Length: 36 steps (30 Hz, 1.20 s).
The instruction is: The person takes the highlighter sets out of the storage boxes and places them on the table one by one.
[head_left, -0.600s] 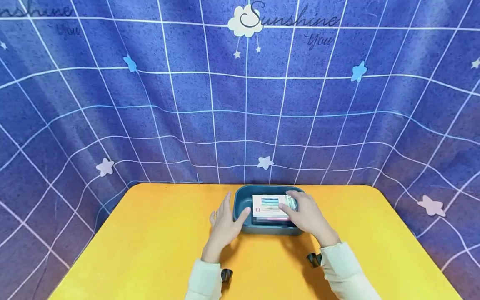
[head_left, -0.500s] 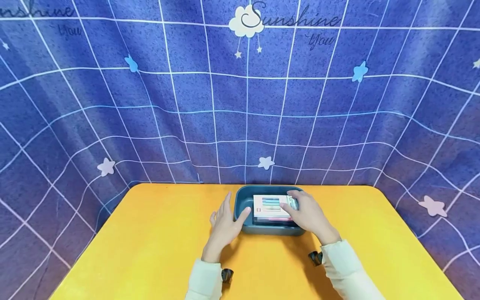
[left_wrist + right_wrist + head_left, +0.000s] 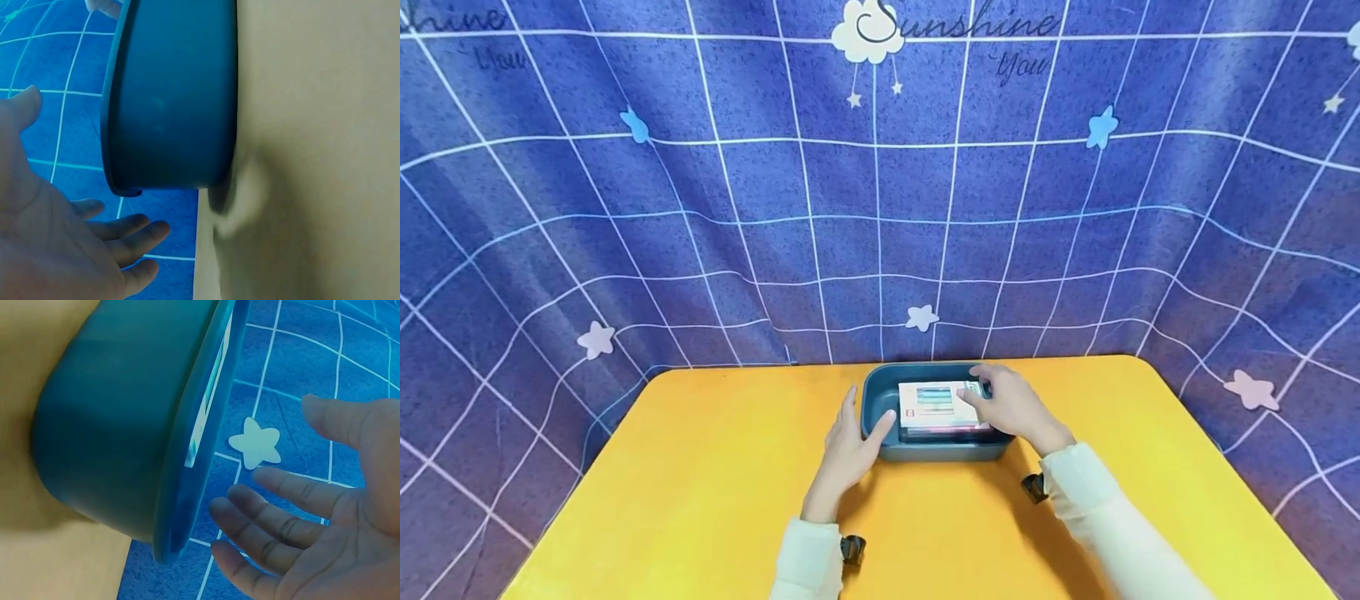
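Note:
A dark teal bin (image 3: pixel 943 452) stands at the far side of the table. Inside it lies a flat white box (image 3: pixel 925 417) with a printed panel of coloured stripes, resting over something darker with a pink edge. My right hand (image 3: pixel 1015 408) hovers over the bin's right end, its thumb overlapping the box in the head view. In the right wrist view its fingers (image 3: pixel 294 528) are loosely spread beside the rim, holding nothing. At the bin's left end is my left hand (image 3: pixel 844 450), thumb over the rim in the head view; in the left wrist view its fingers (image 3: pixel 137 240) stand apart from the wall.
The yellow table (image 3: pixel 715 467) ends just behind the bin. A blue curtain (image 3: pixel 775 192) with white grid lines and stars hangs behind and around it. Dark wrist cameras (image 3: pixel 852 550) sit under both pale sleeves (image 3: pixel 808 558).
The head view has shifted a little. My right hand has lifted slightly and moved away from the white box. The left hand has hardly moved, and the box stays in the bin.

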Motion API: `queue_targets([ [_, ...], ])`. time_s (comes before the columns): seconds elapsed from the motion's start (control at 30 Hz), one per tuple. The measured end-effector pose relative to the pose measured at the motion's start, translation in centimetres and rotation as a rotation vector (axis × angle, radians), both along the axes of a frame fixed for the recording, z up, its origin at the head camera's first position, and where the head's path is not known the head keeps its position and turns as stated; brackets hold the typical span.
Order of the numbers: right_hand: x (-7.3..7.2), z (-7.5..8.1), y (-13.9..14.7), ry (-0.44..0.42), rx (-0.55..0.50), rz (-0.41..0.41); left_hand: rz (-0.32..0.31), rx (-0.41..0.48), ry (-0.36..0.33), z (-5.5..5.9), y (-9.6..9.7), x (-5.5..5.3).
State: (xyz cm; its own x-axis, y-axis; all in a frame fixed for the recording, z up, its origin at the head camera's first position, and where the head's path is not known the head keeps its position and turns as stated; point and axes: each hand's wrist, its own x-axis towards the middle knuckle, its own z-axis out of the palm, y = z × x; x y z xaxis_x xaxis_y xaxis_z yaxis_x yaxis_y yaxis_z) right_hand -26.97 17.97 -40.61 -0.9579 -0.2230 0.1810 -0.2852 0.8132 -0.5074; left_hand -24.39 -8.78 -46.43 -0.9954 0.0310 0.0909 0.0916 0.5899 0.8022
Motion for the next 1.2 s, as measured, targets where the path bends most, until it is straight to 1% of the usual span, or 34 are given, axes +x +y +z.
queue_targets([
  [0.2, -1.0, 0.2, 0.1, -0.003, 0.020, 0.020, -0.011, 0.013, -0.021, -0.1, -0.1, -0.1],
  [0.5, -2.3, 0.6, -0.3, -0.069, 0.015, 0.024, 0.015, 0.051, -0.039, -0.1, -0.1, -0.3],
  [0.67, -2.6, 0.8, -0.5, -0.104, 0.038, 0.014, 0.022, 0.057, -0.056, -0.2, 0.1, -0.3],
  [0.77, -2.9, 0.8, -0.5, -0.097, 0.059, 0.019, 0.024, 0.052, -0.057, -0.3, 0.2, -0.3],
  [0.9, -3.3, 0.8, -0.5, -0.109, 0.050, 0.031, 0.025, 0.052, -0.051, -0.4, 0.3, -0.4],
  [1.03, -3.6, 0.7, -0.4, -0.146, 0.052, 0.026, 0.025, 0.057, -0.065, -0.7, 0.5, -0.2],
  [1.2, -3.7, 0.4, -0.6, -0.144, 0.065, 0.025, 0.030, 0.057, -0.063, -0.9, 0.3, 0.0],
])
